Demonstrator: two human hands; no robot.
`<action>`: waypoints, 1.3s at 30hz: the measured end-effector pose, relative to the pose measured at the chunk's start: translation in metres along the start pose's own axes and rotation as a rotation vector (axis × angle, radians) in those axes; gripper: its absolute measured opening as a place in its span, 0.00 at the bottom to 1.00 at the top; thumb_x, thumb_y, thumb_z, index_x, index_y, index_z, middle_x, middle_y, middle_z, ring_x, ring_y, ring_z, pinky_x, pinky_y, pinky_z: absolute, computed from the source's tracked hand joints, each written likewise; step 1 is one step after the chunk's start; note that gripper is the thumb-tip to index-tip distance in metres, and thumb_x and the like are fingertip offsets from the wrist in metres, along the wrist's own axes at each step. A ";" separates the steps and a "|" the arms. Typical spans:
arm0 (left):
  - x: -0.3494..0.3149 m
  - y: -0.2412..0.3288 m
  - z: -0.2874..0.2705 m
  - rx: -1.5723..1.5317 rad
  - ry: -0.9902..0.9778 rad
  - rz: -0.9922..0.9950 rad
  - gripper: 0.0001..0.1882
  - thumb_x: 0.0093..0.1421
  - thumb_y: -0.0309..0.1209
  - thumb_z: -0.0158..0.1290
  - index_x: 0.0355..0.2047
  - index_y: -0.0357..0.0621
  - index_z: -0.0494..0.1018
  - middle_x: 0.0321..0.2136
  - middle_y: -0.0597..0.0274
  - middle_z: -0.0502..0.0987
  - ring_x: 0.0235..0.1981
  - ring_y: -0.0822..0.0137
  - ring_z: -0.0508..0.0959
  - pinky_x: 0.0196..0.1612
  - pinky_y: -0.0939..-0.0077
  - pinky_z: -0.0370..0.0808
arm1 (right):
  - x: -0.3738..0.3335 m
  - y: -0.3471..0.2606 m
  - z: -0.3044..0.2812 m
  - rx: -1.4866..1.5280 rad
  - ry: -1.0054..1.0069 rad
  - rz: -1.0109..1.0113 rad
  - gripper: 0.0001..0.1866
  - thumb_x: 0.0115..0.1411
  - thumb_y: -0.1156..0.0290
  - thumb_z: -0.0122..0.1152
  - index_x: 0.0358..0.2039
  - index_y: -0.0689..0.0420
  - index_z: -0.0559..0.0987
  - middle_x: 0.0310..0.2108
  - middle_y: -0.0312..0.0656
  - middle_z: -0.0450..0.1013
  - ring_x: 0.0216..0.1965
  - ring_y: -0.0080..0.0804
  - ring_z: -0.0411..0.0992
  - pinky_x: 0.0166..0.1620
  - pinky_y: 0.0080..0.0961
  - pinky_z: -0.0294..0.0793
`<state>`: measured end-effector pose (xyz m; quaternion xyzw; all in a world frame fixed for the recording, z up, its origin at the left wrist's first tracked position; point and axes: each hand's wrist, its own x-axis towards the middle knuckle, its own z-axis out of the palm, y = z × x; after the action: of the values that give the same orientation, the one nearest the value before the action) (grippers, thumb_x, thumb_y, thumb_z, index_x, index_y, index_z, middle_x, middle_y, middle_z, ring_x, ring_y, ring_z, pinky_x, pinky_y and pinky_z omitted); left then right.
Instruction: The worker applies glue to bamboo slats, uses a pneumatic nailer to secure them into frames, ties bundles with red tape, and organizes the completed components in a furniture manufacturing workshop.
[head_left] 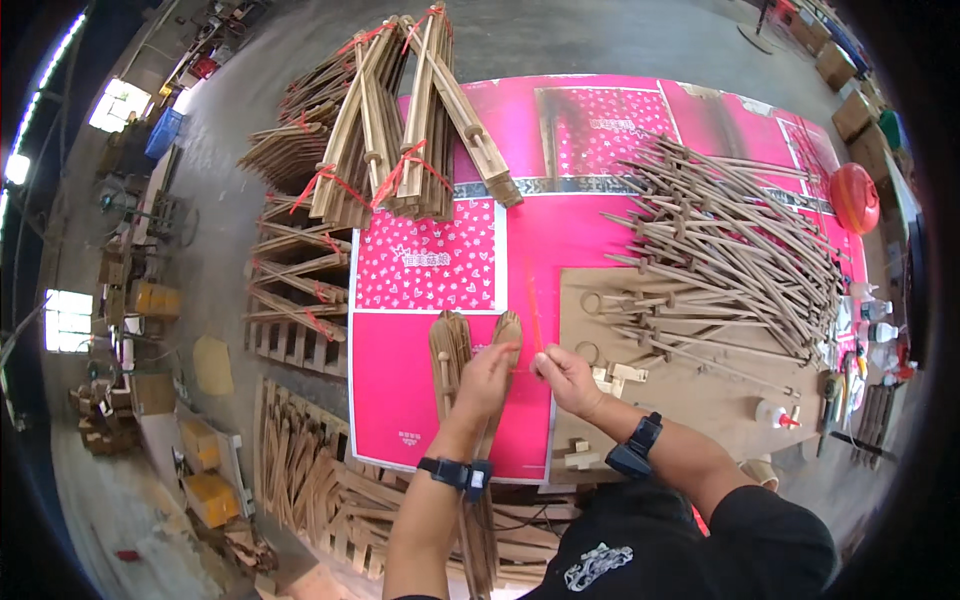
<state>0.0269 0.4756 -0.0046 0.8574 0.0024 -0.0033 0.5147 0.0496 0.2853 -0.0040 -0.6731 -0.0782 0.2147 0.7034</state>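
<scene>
A thin red plastic cord (536, 318) rises from my right hand (567, 380), whose fingers are pinched round it. Part of the cord also runs across to my left hand (488, 378), which is closed at the cord and rests against a long wooden slat (508, 328). How much of the slat or cord the left fingers hold is partly hidden. Just left of it, a stack of similar wooden slats (450, 345) with a small peg on top lies on the pink printed sheet (400, 390). The slats extend toward me beneath my left forearm.
Wooden bundles tied with red cord (405, 130) stand at the far left. A heap of thin wooden rods (720, 240) covers the right side. Small wooden blocks (618, 376) and a glue bottle (775, 414) lie on brown board. Loose slats (310, 465) lie at lower left.
</scene>
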 end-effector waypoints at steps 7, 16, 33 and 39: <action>-0.012 -0.014 0.013 -0.513 -0.134 -0.264 0.14 0.64 0.24 0.50 0.50 0.36 0.73 0.45 0.45 0.76 0.49 0.43 0.76 0.53 0.56 0.73 | 0.032 -0.062 0.019 -0.446 -0.092 -0.516 0.09 0.63 0.70 0.63 0.41 0.59 0.81 0.41 0.46 0.76 0.46 0.47 0.74 0.51 0.39 0.74; -0.012 -0.011 -0.002 0.349 -0.260 0.112 0.09 0.64 0.26 0.53 0.43 0.41 0.78 0.43 0.51 0.77 0.44 0.49 0.76 0.50 0.61 0.72 | 0.033 -0.018 -0.014 -0.388 -0.272 -0.333 0.10 0.58 0.73 0.68 0.42 0.55 0.83 0.40 0.47 0.78 0.42 0.46 0.77 0.46 0.36 0.77; -0.026 -0.020 -0.001 -0.474 0.096 -0.297 0.18 0.69 0.26 0.53 0.57 0.40 0.65 0.38 0.61 0.78 0.42 0.74 0.77 0.46 0.77 0.75 | 0.020 -0.026 0.021 -0.387 -0.140 -0.287 0.10 0.58 0.76 0.64 0.41 0.59 0.77 0.33 0.49 0.76 0.39 0.49 0.77 0.44 0.39 0.78; -0.020 -0.005 -0.003 -0.552 0.073 -0.358 0.24 0.67 0.23 0.54 0.61 0.37 0.62 0.39 0.61 0.79 0.45 0.72 0.78 0.50 0.79 0.74 | 0.031 0.002 0.017 -0.220 -0.131 -0.137 0.11 0.59 0.77 0.66 0.42 0.62 0.78 0.35 0.48 0.78 0.36 0.37 0.80 0.42 0.30 0.79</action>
<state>0.0072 0.4810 -0.0077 0.6710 0.1722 -0.0623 0.7185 0.0702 0.3139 -0.0104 -0.7237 -0.1927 0.1998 0.6318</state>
